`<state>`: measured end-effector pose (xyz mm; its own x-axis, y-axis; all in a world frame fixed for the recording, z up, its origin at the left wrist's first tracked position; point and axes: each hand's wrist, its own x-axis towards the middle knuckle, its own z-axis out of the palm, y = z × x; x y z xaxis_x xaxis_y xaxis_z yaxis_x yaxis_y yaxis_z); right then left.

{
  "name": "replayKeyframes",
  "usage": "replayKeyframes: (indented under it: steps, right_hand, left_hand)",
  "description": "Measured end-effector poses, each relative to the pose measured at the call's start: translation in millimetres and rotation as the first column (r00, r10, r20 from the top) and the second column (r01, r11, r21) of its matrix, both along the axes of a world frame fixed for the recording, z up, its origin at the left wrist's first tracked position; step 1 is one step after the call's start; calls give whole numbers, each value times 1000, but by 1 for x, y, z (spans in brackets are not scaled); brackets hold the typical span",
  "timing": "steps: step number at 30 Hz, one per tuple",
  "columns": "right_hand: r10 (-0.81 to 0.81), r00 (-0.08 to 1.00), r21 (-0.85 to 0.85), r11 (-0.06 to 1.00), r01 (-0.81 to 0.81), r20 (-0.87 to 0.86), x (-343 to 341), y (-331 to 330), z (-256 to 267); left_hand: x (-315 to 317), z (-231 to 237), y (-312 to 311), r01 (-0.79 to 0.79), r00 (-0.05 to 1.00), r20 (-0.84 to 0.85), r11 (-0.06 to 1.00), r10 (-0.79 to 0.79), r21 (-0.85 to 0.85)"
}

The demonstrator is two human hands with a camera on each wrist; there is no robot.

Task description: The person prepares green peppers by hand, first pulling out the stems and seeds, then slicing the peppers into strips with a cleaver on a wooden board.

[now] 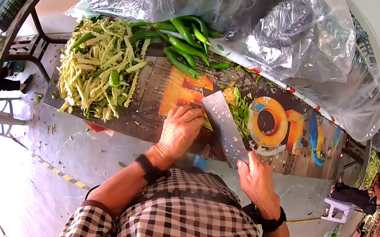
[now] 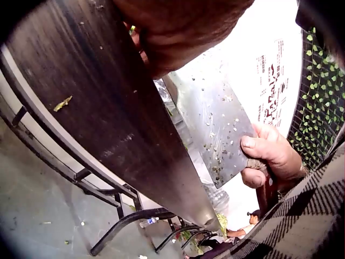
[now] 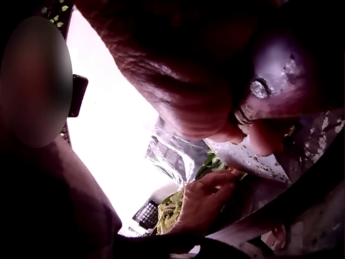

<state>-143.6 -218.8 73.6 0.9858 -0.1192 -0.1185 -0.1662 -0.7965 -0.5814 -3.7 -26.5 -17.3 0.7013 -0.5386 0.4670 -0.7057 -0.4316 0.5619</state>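
Observation:
My right hand (image 1: 260,182) grips the handle of a cleaver (image 1: 224,125), its wide blade flecked with pale seeds. The right wrist view catches that hand large and dark. Beside the blade my left hand (image 1: 181,130), fingers bent, holds down a green chili pepper (image 1: 208,124) on the table; most of the pepper is hidden under the fingers. On the blade's other side lies a row of cut green chili pieces (image 1: 239,112). The cleaver (image 2: 213,116) also shows in the left wrist view, with the right hand (image 2: 275,151) behind it.
Whole green chilies (image 1: 184,43) lie at the table's far side. A heap of pale green shredded strips (image 1: 102,65) stands at the left. Clear plastic sheeting (image 1: 284,20) covers the back. The printed table (image 1: 299,160) has scattered seeds. Other people are in the background.

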Motion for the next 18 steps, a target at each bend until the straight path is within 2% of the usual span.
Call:
replayKeyframes:
  steps: [4, 7, 13, 18]
  right_hand:
    - [43, 999, -29, 999, -42, 27, 4, 0, -5]
    - [41, 999, -98, 994, -43, -22, 6, 3, -7]
    - [60, 992, -110, 991, -72, -109, 15, 10, 1]
    - [138, 988, -104, 984, -145, -65, 45, 20, 5]
  left_hand:
    - [1, -1, 0, 0, 1000, 0, 1000, 0, -2]
    - [1, -1, 0, -4, 1000, -3, 1000, 4, 4]
    - [3, -2, -1, 8, 1000, -22, 1000, -9, -18]
    - [4, 0, -2, 11, 1000, -16, 1000, -11, -14]
